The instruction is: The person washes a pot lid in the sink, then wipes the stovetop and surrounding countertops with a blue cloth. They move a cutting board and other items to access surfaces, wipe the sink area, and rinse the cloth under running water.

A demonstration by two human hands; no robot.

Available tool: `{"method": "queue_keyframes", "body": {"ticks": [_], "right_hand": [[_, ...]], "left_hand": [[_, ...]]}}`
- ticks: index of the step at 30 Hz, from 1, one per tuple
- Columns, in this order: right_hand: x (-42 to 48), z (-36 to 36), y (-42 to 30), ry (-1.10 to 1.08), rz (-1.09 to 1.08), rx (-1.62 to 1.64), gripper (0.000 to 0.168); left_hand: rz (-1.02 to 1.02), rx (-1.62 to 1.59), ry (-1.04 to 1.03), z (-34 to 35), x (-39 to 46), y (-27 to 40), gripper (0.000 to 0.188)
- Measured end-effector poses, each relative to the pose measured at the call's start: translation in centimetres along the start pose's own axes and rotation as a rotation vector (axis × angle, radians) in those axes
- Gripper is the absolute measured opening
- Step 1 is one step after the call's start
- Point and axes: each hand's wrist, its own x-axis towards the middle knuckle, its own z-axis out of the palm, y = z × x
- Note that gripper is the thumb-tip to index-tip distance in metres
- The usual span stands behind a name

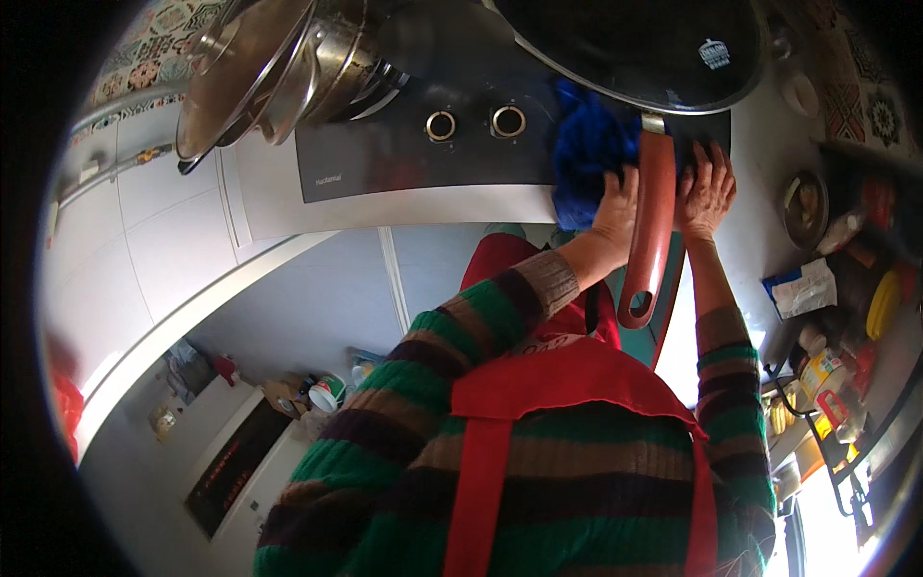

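A blue cloth [588,155] lies crumpled on the right part of a black glass hob [360,162] and hangs over its front edge. My left hand [616,213] rests against the cloth at that edge, some of its fingers hidden behind the pan handle; its grip cannot be made out. On the handle's right, my right hand [707,191] lies with fingers apart on the hob's right front corner, holding nothing visible. A large dark frying pan [634,50] sits over the back right of the hob, its reddish-brown handle [651,231] pointing towards me between both hands.
Pot lids [238,79] and a metal pot [339,65] stand at the hob's left. Two control knobs [508,121] are left of the cloth. Along the right counter are a small bowl [805,209], a packet [802,288], bottles and a black metal rack [829,447].
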Motion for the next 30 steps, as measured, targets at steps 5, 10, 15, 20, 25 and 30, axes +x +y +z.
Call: {"method": "queue_keyframes", "body": {"ticks": [5,10,15,20,25,30], "right_hand": [[-0.6,1.3,1.3,0.054,0.002,0.018,0.046],[-0.6,1.2,0.9,0.027,-0.009,-0.048,0.041],[-0.5,0.7,0.0,0.059,0.004,-0.001,0.057],[-0.7,1.0,0.8,0.051,0.006,0.055,0.063],[-0.4,1.3,-0.1,0.037,0.066,0.009,0.064],[-0.7,1.7,1.0,0.028,0.094,-0.030,0.062]], "left_hand": [[0.062,-0.281,0.008,-4.9,1.1,-6.4,0.047],[0.031,-0.435,0.041,-3.3,-2.7,-9.0,0.060],[-0.046,-0.392,-0.104,-6.0,-10.0,-16.9,0.060],[-0.236,-0.187,0.017,-7.8,-17.7,-25.9,0.059],[-0.405,-0.055,0.080,-6.7,-13.6,-28.8,0.059],[-0.398,-0.188,0.058,-5.8,-14.9,-21.9,0.054]]}}
